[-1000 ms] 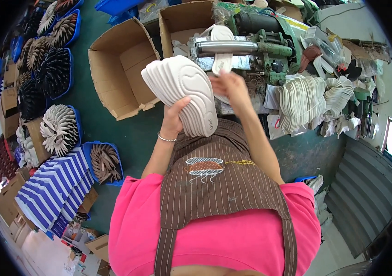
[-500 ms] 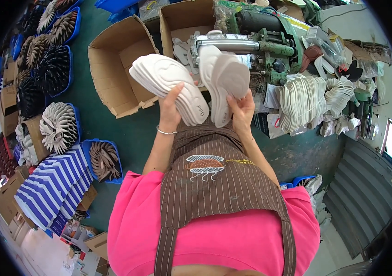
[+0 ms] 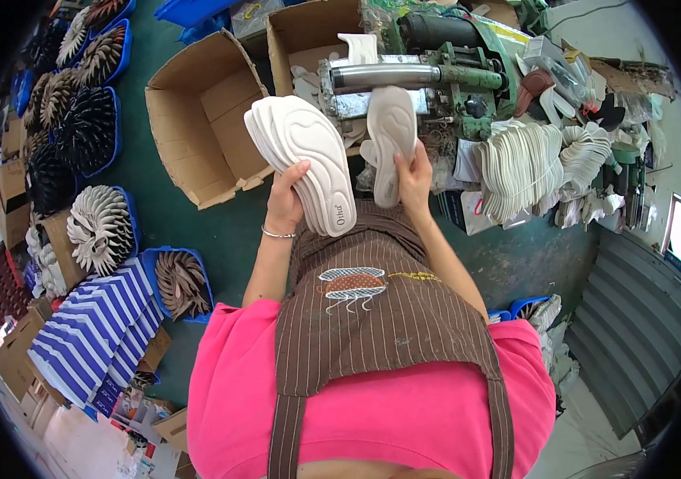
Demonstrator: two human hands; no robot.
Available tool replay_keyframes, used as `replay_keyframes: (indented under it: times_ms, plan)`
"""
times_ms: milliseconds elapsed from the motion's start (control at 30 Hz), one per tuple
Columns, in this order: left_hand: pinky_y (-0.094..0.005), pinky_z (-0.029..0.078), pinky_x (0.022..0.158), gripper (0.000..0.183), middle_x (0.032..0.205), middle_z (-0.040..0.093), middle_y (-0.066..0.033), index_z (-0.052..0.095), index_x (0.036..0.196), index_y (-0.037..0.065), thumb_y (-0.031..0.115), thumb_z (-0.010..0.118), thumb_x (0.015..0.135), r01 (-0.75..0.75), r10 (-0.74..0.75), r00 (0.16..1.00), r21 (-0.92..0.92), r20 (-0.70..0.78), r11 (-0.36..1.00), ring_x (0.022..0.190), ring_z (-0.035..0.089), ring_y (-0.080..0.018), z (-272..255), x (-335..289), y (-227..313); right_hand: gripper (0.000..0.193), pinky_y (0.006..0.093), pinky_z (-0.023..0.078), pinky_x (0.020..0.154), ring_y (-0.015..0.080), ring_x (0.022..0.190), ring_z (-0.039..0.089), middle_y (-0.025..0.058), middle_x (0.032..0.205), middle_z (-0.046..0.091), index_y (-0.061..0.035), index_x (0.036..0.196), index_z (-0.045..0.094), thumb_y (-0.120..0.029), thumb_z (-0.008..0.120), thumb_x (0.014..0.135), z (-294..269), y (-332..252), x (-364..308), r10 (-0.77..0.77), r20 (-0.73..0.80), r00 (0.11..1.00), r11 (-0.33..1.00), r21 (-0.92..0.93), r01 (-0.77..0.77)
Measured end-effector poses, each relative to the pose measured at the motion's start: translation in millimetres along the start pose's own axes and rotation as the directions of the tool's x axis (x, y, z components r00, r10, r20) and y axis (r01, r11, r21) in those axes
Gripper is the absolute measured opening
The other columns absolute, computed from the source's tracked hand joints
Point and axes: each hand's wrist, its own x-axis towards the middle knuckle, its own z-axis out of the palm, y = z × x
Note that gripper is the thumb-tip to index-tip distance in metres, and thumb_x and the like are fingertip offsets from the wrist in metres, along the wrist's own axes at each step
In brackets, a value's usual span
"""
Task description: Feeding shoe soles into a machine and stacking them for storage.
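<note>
Insole (image 3: 393, 128) shifted leftward, right fingers (image 3: 422, 164) pinching it, left fingers (image 3: 295, 173), mostly hidden, gripping stack (image 3: 308, 148)

This is a shoe-insole workshop, shown by the held white insoles (image 3: 299, 144), the stacked insole bundles (image 3: 520, 172) and the green roller machine (image 3: 468, 77). Along the left edge of the green floor (image 3: 163, 203), blue bins (image 3: 119, 124) hold fanned, sole-shaped pieces (image 3: 99, 227); open cardboard boxes (image 3: 176, 116) stand near the machine.

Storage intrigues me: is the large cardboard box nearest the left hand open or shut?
Open: the cardboard box shows its inner walls and bottom.
</note>
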Motion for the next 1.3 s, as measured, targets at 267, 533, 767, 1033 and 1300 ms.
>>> replay_keyframes:
  times_ms: [267, 533, 767, 1033, 1300]
  plan:
    - [-0.0337, 0.05, 0.086, 0.047, 0.11, 0.058, -0.0132, 0.046, 0.121, -0.004, 0.007, 0.061, 0.079, -0.04, 0.039, 0.999, 0.119, 0.005, 0.992, 0.098, 0.06, -0.0227, 2.2, -0.6, -6.5, 0.025, 0.0343, 0.055, 0.074, 0.0198, 0.084, 0.066, 0.0132, 0.099, 0.065, 0.0063, 0.108, 0.056, -0.009, 0.055, 0.089, 9.1, -14.4, -13.0, 0.29, 0.145, 0.946, 0.92, 0.23, -0.317]
    - [-0.0308, 0.048, 0.085, 0.048, 0.109, 0.059, -0.0113, 0.048, 0.119, -0.003, 0.002, 0.067, 0.074, -0.094, 0.1, 0.995, 0.319, -0.002, 0.943, 0.097, 0.059, -0.0204, 24.2, -0.5, -14.2, 0.023, 0.0262, 0.051, 0.074, 0.0121, 0.08, 0.062, 0.0078, 0.091, 0.066, 0.0002, 0.097, 0.061, -0.021, 0.056, 0.091, 35.4, -52.2, -0.9, 0.559, 0.3, 0.773, 0.768, 0.163, -0.619]
    - [-0.0324, 0.053, 0.077, 0.037, 0.107, 0.06, -0.014, 0.051, 0.115, -0.003, 0.005, 0.064, 0.082, -0.145, 0.124, 0.989, 0.4, 0.078, 0.905, 0.092, 0.064, -0.023, 24.6, 6.2, -20.0, 0.016, 0.0199, 0.043, 0.06, 0.0043, 0.067, 0.054, 0.0004, 0.076, 0.062, 0.0006, 0.096, 0.061, -0.014, 0.057, 0.09, -7.3, -1.8, 33.3, 0.35, -0.032, 0.936, 0.934, -0.067, -0.352]
    - [-0.0252, 0.048, 0.076, 0.037, 0.099, 0.061, -0.0056, 0.058, 0.102, -0.002, 0.011, 0.078, 0.073, -0.24, 0.31, 0.95, 0.553, -0.036, 0.798, 0.086, 0.058, -0.0122, 33.9, 14.0, -30.7, 0.019, 0.0226, 0.049, 0.067, 0.0096, 0.076, 0.061, 0.0072, 0.086, 0.066, 0.0007, 0.105, 0.055, -0.012, 0.057, 0.09, 46.2, -46.7, -23.4, 0.33, 0.317, 0.889, 0.924, 0.083, -0.372]
    - [-0.0246, 0.045, 0.08, 0.043, 0.098, 0.061, -0.0047, 0.058, 0.103, -0.002, 0.018, 0.08, 0.072, -0.306, 0.423, 0.904, 0.589, -0.067, 0.748, 0.088, 0.055, -0.0108, 36.3, 12.5, -35.2, 0.015, 0.023, 0.048, 0.062, 0.0099, 0.07, 0.061, 0.0082, 0.082, 0.066, 0.0016, 0.097, 0.059, -0.009, 0.06, 0.087, 13.9, -25.6, 25.6, 0.437, 0.041, 0.898, 0.89, 0.121, -0.439]
